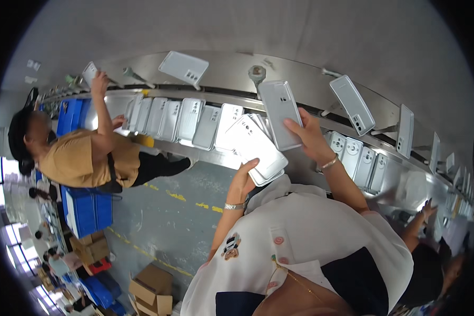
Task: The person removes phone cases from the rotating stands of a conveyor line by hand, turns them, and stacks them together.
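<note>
My left hand (242,181) grips a small fanned stack of white phone cases (258,147) in front of my chest, thumb on top. In my right hand (312,138) is a single grey phone case (279,113) with camera holes, held by its right edge, thumb across its face. Its upper end is beside a round-topped post (257,73) on the line; whether they touch I cannot tell. Just left of the stack, a row of white and silver phone cases (190,119) lies on the metal ledge. More phone cases (353,157) lie beyond my right forearm.
Other phone cases sit tilted on posts along the line, one (184,67) at left and one (352,105) at right. A co-worker in a tan shirt (73,158) stands at left, one arm raised to the line. Blue bins (89,210) and cardboard boxes (151,284) stand on the floor.
</note>
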Available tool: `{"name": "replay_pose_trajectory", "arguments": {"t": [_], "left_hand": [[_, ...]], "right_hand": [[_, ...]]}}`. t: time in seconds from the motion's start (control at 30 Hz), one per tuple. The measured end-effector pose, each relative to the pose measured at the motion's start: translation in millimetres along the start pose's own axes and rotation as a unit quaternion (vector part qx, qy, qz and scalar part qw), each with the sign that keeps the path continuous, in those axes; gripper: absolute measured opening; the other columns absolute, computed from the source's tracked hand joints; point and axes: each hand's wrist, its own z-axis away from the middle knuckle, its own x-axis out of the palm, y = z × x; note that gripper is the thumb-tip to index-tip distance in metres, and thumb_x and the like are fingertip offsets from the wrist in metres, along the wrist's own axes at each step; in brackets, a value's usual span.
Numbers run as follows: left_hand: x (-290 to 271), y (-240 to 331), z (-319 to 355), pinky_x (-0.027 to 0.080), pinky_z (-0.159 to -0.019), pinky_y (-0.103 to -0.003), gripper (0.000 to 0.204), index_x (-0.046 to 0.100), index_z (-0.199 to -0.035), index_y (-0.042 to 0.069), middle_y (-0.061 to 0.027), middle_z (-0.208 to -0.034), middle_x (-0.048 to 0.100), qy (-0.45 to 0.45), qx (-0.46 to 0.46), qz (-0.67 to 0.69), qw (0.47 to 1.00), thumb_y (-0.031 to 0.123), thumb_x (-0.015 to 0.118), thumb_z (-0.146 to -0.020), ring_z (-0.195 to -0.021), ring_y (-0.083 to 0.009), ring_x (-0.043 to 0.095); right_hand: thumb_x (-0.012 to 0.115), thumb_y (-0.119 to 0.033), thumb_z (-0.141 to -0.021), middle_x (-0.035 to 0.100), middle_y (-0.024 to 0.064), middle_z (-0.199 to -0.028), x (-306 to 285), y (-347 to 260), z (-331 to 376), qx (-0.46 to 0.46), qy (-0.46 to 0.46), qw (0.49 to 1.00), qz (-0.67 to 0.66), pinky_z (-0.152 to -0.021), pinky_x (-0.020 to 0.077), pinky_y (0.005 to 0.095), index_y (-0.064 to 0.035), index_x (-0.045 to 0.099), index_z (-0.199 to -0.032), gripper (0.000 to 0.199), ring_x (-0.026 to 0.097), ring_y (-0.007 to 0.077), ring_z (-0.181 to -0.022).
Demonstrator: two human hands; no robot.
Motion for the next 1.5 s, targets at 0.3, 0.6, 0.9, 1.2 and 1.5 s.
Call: {"name": "replay_pose_trajectory", "arguments": {"t": [0.3, 0.6, 0.9, 1.2, 1.5], "left_hand": [[-19, -19, 11, 0.043, -0.100, -0.046, 0.059, 0.040, -0.131, -0.001, -0.0189, -0.127, 0.052, -0.015, -0.041, 0.086, 0.995, 0.016, 0.065, -0.081, -0.116, -0.0338, 0.052], [20, -18, -5, 0.044, -0.098, -0.048, 0.055, 0.043, -0.126, -0.004, -0.0183, -0.120, 0.055, 0.023, -0.050, 0.065, 0.996, 0.012, 0.061, -0.076, -0.111, -0.0330, 0.054], [27, 0, 19, 0.041, -0.100, -0.049, 0.072, 0.037, -0.134, 0.002, -0.0206, -0.127, 0.047, -0.008, 0.031, 0.048, 0.998, 0.046, 0.062, -0.083, -0.116, -0.0347, 0.049], [39, 10, 35, 0.039, -0.100, -0.048, 0.078, 0.035, -0.135, -0.001, -0.0248, -0.125, 0.045, -0.075, 0.036, 0.114, 0.990, 0.058, 0.048, -0.086, -0.110, -0.0372, 0.049], [39, 21, 25, 0.045, -0.095, -0.044, 0.059, 0.033, -0.135, 0.001, -0.0206, -0.129, 0.045, -0.073, 0.016, 0.045, 0.996, 0.007, 0.049, -0.078, -0.114, -0.0331, 0.050]], "right_hand": [[0.072, -0.020, -0.080, 0.058, 0.0076, -0.099, -71, -16, -85, -0.091, 0.114, 0.989, -0.024, -0.073, 0.0484, 0.0276, -0.0007, 0.045, -0.119, 0.051, 0.057, 0.0121, -0.088], [0.067, -0.017, -0.084, 0.057, 0.0058, -0.102, -26, 17, 34, 0.077, -0.020, 0.996, 0.050, -0.079, 0.0481, 0.0277, 0.0000, 0.047, -0.116, 0.042, 0.056, 0.0128, -0.092], [0.060, -0.013, -0.088, 0.056, 0.0042, -0.106, 13, 18, 6, -0.009, -0.057, 0.998, 0.025, -0.083, 0.0440, 0.0240, -0.0016, 0.046, -0.118, 0.034, 0.052, 0.0086, -0.096], [0.071, -0.018, -0.081, 0.059, 0.0115, -0.101, 10, -28, -121, -0.105, 0.070, 0.992, 0.000, -0.073, 0.0512, 0.0295, -0.0012, 0.045, -0.119, 0.048, 0.060, 0.0167, -0.088], [0.072, -0.028, -0.079, 0.054, 0.0107, -0.114, -13, 36, -2, 0.009, 0.041, 0.998, 0.039, -0.083, 0.0465, 0.0305, -0.0048, 0.038, -0.128, 0.064, 0.054, 0.0198, -0.100]]}}
